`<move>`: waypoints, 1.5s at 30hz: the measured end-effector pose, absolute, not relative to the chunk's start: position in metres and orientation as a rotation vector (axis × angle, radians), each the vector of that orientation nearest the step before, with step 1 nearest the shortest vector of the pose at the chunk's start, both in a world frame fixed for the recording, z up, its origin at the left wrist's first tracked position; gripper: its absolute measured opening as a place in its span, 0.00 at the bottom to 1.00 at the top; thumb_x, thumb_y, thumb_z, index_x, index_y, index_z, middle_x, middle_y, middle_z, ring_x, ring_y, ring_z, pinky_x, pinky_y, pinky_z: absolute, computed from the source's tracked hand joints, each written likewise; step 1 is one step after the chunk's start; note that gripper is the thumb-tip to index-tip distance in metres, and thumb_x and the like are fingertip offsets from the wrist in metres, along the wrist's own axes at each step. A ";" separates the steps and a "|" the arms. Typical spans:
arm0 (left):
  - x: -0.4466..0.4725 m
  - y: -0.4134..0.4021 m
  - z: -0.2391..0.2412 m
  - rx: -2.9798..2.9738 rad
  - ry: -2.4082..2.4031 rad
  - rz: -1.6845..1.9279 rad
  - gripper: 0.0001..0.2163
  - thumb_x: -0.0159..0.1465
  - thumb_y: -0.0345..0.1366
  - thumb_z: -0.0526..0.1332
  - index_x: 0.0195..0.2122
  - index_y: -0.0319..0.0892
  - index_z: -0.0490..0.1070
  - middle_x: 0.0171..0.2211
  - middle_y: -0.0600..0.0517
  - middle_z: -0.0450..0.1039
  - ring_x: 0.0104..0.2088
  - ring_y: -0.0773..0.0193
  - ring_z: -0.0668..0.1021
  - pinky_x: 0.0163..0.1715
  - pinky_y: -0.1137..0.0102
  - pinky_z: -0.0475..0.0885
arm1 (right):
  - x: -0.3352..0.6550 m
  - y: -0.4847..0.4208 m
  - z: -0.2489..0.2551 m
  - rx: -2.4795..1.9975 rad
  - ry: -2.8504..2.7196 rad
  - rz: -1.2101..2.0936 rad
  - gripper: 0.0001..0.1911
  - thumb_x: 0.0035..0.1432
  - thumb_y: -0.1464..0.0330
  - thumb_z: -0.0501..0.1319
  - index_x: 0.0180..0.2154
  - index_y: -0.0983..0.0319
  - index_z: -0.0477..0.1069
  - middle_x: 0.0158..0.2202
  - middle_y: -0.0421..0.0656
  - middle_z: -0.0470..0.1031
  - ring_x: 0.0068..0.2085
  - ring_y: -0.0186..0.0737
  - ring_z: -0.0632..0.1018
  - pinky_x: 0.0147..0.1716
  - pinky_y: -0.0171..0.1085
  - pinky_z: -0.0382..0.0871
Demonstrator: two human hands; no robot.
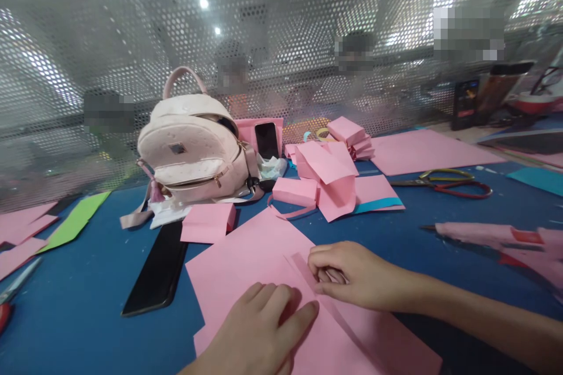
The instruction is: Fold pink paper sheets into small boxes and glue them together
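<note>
A large pink paper sheet (255, 246) lies on the blue table in front of me, with a narrow folded strip (303, 269) running diagonally across it. My left hand (268, 328) rests on the sheet, fingers slightly bent and thumb stretched out toward the fold. Close by, my right hand (347, 275) has its fingers curled in and its thumb at the strip's edge, closed on the paper. The near part of the sheet is partly hidden under my left hand.
A white backpack (197, 140), a black phone (153, 269) and pink paper boxes (294, 192) stand beyond the sheet. Scissors (453, 181) and a pink glue gun (492, 237) lie right. A perforated metal screen (285, 29) rises behind; people show dimly through it.
</note>
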State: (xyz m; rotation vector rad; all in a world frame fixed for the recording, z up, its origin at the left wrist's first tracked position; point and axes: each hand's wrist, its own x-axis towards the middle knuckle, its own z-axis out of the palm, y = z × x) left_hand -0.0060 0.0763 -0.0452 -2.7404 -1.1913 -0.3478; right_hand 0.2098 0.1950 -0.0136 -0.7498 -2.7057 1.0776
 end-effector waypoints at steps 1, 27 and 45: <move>-0.006 0.076 -0.045 -2.745 -1.186 -0.339 0.33 0.51 0.24 0.56 0.61 0.41 0.59 0.42 0.47 0.72 0.33 0.57 0.74 0.30 0.64 0.70 | 0.210 0.195 -0.014 -0.745 -2.706 1.073 0.09 0.56 0.72 0.62 0.27 0.61 0.63 0.27 0.34 0.65 0.26 0.29 0.66 0.26 0.29 0.54; -0.005 0.075 -0.041 -2.758 -1.169 -0.227 0.34 0.51 0.24 0.56 0.62 0.36 0.55 0.44 0.45 0.72 0.36 0.54 0.75 0.32 0.62 0.72 | 0.209 0.194 -0.012 -0.726 -2.652 1.164 0.10 0.55 0.74 0.63 0.26 0.61 0.63 0.27 0.34 0.63 0.27 0.30 0.64 0.27 0.30 0.54; -0.004 0.076 -0.040 -2.769 -1.192 -0.193 0.35 0.49 0.23 0.56 0.62 0.38 0.56 0.45 0.46 0.72 0.37 0.54 0.75 0.34 0.62 0.72 | 0.210 0.194 -0.008 -0.753 -2.718 1.138 0.06 0.55 0.74 0.64 0.29 0.62 0.68 0.29 0.35 0.66 0.28 0.31 0.67 0.28 0.30 0.56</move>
